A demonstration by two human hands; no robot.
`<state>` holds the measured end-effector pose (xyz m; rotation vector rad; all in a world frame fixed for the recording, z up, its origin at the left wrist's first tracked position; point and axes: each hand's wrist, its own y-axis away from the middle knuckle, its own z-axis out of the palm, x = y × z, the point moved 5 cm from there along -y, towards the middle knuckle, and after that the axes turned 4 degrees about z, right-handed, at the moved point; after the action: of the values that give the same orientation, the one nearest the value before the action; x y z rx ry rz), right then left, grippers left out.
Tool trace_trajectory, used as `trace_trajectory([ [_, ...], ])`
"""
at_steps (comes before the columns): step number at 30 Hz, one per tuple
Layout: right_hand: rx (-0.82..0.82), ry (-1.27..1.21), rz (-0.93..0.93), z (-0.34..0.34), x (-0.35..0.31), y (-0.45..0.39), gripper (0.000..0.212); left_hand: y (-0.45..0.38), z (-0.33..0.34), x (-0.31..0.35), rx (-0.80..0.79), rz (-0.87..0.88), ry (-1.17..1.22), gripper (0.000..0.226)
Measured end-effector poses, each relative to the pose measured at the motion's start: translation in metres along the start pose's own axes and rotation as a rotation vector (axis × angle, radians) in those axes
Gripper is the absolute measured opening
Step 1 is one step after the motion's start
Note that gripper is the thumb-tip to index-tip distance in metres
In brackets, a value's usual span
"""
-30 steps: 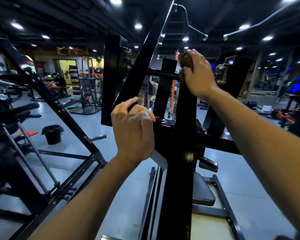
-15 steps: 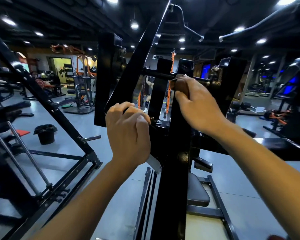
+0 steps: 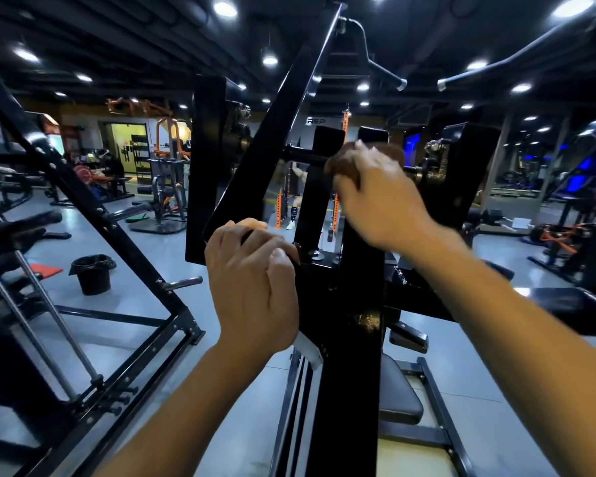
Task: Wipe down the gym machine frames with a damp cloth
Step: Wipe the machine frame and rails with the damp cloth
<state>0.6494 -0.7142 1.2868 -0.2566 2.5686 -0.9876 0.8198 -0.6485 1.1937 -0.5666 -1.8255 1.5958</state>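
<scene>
We count two hands, one brown cloth and one black machine frame before us. Our right hand point(image 3: 375, 197) reaches forward with fingers curled over the brown cloth point(image 3: 341, 166), pressing it against the upright post point(image 3: 348, 339) near the post's top end, beside the horizontal bar point(image 3: 303, 155); the cloth bulges out past the fingertips. Our left hand point(image 3: 252, 280) sits lower, fingers clamped round the slanted beam point(image 3: 276, 132) at its lower end. One black bucket point(image 3: 92, 273) stands on the floor point(image 3: 145, 304), well apart.

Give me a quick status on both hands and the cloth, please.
Right hand grips brown cloth on the black upright. Left hand grips the frame. Nothing in the way.
</scene>
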Motion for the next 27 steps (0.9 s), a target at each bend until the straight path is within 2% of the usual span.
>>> trace_trajectory([
  [2, 0.011, -0.009, -0.055, 0.0, -0.003, 0.046, 0.054, 0.0, 0.001, 0.001, 0.002, -0.009, -0.002, 0.048],
  [4, 0.012, -0.04, -0.083, 0.001, 0.002, 0.049, 0.055, 0.0, 0.001, 0.001, 0.005, -0.006, -0.007, 0.048],
  [10, -0.017, -0.179, 0.047, -0.006, 0.023, -0.074, 0.044, -0.003, -0.001, -0.003, 0.035, -0.001, 0.048, 0.052],
  [13, 0.021, -0.2, 0.031, -0.003, 0.026, -0.079, 0.044, -0.003, -0.002, 0.0, 0.027, 0.018, 0.031, 0.053],
  [16, 0.072, -0.26, -0.069, 0.002, 0.02, -0.028, 0.041, -0.006, -0.001, -0.002, 0.011, -0.008, 0.028, 0.052],
  [20, 0.014, -0.269, -0.213, 0.006, 0.009, 0.07, 0.046, -0.006, -0.002, -0.002, -0.084, 0.01, -0.007, 0.052],
  [24, -0.003, -0.3, -0.382, -0.001, -0.007, 0.162, 0.046, 0.012, -0.022, 0.004, -0.18, -0.181, 0.05, 0.044],
  [27, -0.061, -0.262, -0.502, -0.007, -0.01, 0.207, 0.046, 0.051, -0.057, 0.018, -0.187, -0.24, -0.044, 0.038],
])
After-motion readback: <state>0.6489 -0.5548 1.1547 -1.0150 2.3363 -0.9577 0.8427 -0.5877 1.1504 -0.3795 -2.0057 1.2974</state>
